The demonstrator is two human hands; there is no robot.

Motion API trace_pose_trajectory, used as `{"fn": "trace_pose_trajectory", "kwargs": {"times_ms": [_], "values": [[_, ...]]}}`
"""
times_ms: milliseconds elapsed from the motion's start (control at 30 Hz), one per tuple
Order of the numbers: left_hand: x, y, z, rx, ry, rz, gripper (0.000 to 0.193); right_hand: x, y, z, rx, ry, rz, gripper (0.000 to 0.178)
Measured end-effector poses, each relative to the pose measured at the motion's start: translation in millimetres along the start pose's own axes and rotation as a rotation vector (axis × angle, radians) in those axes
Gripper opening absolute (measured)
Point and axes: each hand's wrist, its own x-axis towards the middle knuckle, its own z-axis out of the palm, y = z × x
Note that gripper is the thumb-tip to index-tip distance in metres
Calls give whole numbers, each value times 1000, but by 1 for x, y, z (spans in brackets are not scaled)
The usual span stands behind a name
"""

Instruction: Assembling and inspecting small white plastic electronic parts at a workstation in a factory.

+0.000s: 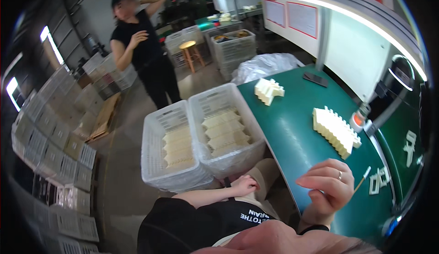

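Observation:
My left hand rests on my lap beside the crates, its fingers loosely curled in and nothing seen in them. Raised over the near part of the green table is my right hand, with a ring on one finger. Its fingers are bent, the thumb stands apart from them, and no object shows between. Beyond this hand lies a long row of cream-coloured plastic parts packed side by side. A smaller group of similar cream parts sits near the table's far left corner.
Two white plastic crates holding layered cream parts stand left of the table. A dark phone, a jar with an orange band, a thin brush-like stick and loose white frames lie along the table. Another person stands behind the crates.

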Motion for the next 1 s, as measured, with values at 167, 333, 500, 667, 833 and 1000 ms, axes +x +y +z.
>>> {"fn": "trace_pose_trajectory", "kwargs": {"times_ms": [167,333,500,667,833,1000], "values": [[4,-11,11,7,1,18,18,-2,4,3,-43,-1,18,19],[1,-15,12,-17,6,-7,18,0,11,12,-53,-72,13,22],[4,-15,10,-29,16,-1,18,1,12,15,-67,-99,20,23],[4,-6,5,10,-47,-52,17,0,11,17,-88,-98,30,22],[-1,-8,10,-27,37,9,18,2,16,19,-92,-168,-38,14],[31,68,-68,-449,-575,-62,18,1,18,26,-8,-85,99,22]]}}
